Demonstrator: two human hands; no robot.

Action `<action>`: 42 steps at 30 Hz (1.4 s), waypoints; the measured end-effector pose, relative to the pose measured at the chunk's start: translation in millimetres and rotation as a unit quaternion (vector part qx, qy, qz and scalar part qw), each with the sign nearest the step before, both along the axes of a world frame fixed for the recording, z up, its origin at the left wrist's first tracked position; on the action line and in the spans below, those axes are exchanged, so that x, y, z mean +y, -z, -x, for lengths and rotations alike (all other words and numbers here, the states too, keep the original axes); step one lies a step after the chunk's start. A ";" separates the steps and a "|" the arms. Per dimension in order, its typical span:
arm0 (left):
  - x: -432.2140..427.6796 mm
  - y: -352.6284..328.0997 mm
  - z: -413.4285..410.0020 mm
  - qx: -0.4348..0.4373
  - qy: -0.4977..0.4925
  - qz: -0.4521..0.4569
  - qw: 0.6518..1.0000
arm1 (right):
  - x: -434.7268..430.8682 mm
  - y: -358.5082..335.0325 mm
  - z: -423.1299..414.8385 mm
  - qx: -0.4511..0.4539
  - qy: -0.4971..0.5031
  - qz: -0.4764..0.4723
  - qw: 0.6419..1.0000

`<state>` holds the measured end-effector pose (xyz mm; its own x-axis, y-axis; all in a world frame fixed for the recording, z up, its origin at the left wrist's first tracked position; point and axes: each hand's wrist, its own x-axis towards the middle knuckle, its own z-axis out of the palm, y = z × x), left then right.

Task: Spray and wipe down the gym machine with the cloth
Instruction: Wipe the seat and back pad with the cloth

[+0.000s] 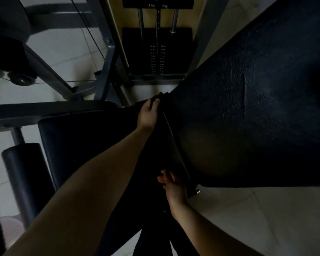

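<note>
Black pad (pixel 248 108) needed its edge wiped, so my left hand (pixel 148 112) pinched what seemed the cloth (pixel 162 97) there; whether my right hand (pixel 175 187) held anything I couldn't tell.

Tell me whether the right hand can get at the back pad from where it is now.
Probably yes. The right hand is at the lower edge of the back pad with nothing between them; the left hand is farther up that edge, out of the way.

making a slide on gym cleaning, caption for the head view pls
Left hand and right hand at the seam between seat pad and back pad, weight stack beyond.
</note>
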<state>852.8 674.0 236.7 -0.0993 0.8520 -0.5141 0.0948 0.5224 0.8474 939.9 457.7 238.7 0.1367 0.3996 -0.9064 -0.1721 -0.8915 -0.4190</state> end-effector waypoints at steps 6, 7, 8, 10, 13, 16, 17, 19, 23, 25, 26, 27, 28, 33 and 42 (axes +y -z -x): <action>-61.2 -1.9 -11.2 0.076 -0.007 -0.068 0.995 | -7.5 -7.5 -1.5 0.020 0.046 0.059 0.997; -75.1 -4.9 -15.3 0.080 -0.005 -0.065 0.995 | -7.0 -11.2 -1.3 0.034 0.057 0.074 0.995; -88.5 -6.1 -19.8 0.086 -0.004 -0.060 0.995 | -8.0 -14.6 -1.4 0.045 0.074 0.081 0.993; -111.8 -9.6 -28.7 0.080 -0.013 -0.055 0.995 | -13.8 -19.6 -2.0 0.045 0.101 0.092 0.990; -146.4 -11.6 -40.1 0.088 -0.001 -0.085 0.993 | -25.2 -18.1 -7.4 0.034 0.115 0.088 0.989; -181.7 -9.9 -41.6 0.133 0.065 -0.107 0.983 | -35.1 -13.3 -18.0 -0.049 0.151 0.035 0.987; -190.5 -7.2 -37.6 0.147 0.098 -0.114 0.978 | -34.7 -13.1 -23.6 -0.078 0.161 -0.004 0.984; -199.7 0.3 -27.3 0.169 0.154 -0.145 0.963 | -31.2 -15.5 -35.1 -0.090 0.145 -0.073 0.983; -169.3 -5.8 -29.1 0.121 0.088 -0.145 0.978 | -24.4 -15.4 -50.4 -0.046 0.127 -0.104 0.985; -133.9 -13.6 -38.1 0.080 0.017 -0.112 0.990 | -27.0 -10.7 -55.9 -0.052 0.097 -0.141 0.984; -117.3 -14.2 -39.5 0.071 -0.006 -0.100 0.992 | -28.2 -7.6 -58.8 -0.050 0.082 -0.149 0.984; -104.7 -12.9 -39.7 0.064 -0.021 -0.095 0.993 | -28.9 -5.8 -61.6 -0.047 0.069 -0.159 0.984; -96.8 -10.8 -38.5 0.061 -0.025 -0.096 0.993 | -29.1 -4.4 -63.1 -0.045 0.060 -0.165 0.983; -99.6 -8.5 -38.6 0.099 -0.002 -0.110 0.989 | -35.3 -4.3 -61.9 -0.039 0.069 -0.191 0.978; -206.2 -2.2 -64.8 0.103 0.020 -0.139 0.985 | -38.1 -5.6 -54.9 -0.065 0.100 -0.208 0.971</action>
<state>917.6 467.9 238.9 -0.1395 0.9624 -0.2329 0.2951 0.2649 0.9180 994.8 419.6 244.3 0.3509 0.6812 -0.6425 -0.2454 -0.5953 -0.7651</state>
